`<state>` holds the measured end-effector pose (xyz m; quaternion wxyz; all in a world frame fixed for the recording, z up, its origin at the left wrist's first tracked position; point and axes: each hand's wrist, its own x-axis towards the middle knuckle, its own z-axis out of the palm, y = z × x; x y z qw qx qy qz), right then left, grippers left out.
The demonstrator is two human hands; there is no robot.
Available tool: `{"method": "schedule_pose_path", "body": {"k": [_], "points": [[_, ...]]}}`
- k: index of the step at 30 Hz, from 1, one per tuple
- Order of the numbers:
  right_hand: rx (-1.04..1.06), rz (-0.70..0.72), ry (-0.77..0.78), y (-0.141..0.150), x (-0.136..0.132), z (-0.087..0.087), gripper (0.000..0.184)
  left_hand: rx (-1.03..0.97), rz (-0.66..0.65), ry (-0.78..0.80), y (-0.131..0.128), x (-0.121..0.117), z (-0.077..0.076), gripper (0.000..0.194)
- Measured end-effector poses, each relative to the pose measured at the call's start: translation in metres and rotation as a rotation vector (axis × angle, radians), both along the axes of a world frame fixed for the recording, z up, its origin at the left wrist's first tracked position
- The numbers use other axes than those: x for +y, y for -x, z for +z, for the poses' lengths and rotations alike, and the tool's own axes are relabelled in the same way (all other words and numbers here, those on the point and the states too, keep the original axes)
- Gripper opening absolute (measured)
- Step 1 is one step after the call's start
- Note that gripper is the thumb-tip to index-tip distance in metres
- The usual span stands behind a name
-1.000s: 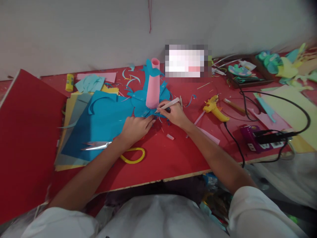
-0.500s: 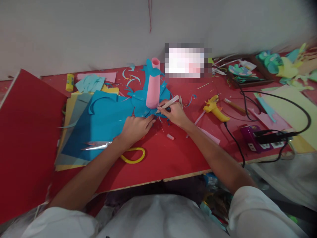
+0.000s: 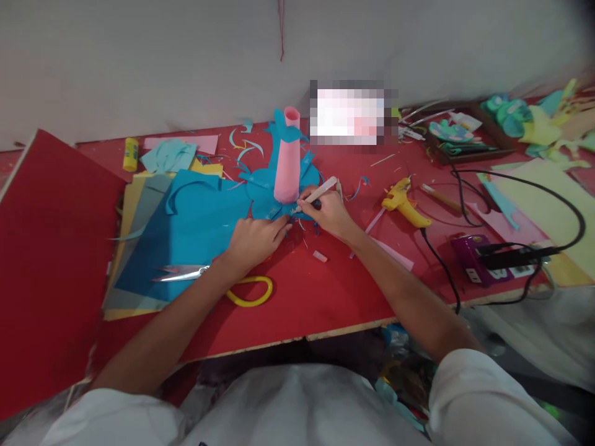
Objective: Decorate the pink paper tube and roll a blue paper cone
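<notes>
My right hand [image 3: 331,214] is closed in a writing grip on a white pen [image 3: 324,187], its tip down at a blue paper flower shape [image 3: 264,195]. Some pale marks show on the blue paper by the tip. My left hand [image 3: 256,243] lies flat with fingers stretched out, the fingertips touching the near edge of that blue shape. From the middle of the blue shape rises a pink paper tube [image 3: 288,170], with curled blue paper around its upper part. Scissors with a yellow handle [image 3: 253,305] lie partly hidden under my left forearm.
Blue paper sheets [image 3: 199,217] are stacked at left, near a yellow glue stick [image 3: 131,155] and a red board [image 3: 56,266]. At right are a yellow glue gun [image 3: 403,201], a purple box [image 3: 469,257] with black cables, and a tray [image 3: 493,155]. Paper scraps litter the red table [image 3: 316,303].
The pen and my right hand have shifted very slightly at the blue paper. My left hand stays in place.
</notes>
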<state>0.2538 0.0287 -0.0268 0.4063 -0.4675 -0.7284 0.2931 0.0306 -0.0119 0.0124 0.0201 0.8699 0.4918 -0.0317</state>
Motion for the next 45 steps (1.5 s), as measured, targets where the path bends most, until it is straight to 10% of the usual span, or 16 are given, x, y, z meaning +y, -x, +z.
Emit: {"method": "schedule_pose_path", "body": {"k": [29, 35, 39, 45], "points": [[0.059, 0.007, 0.008, 0.002, -0.003, 0.000, 0.028, -0.217, -0.009, -0.049, 0.004, 0.002, -0.009, 0.042], [0.190, -0.174, -0.107, 0.001, -0.015, 0.010, 0.034, -0.932, 0.056, -0.107, 0.023, 0.047, 0.008, 0.042], [0.321, -0.280, -0.113, -0.001, -0.023, 0.019, 0.037, -0.976, -0.146, -0.033, 0.017, 0.088, 0.026, 0.084], [0.357, -0.391, -0.181, -0.009, -0.024, 0.030, 0.039, -0.925, -0.212, 0.035, -0.016, 0.110, 0.034, 0.071]]}}
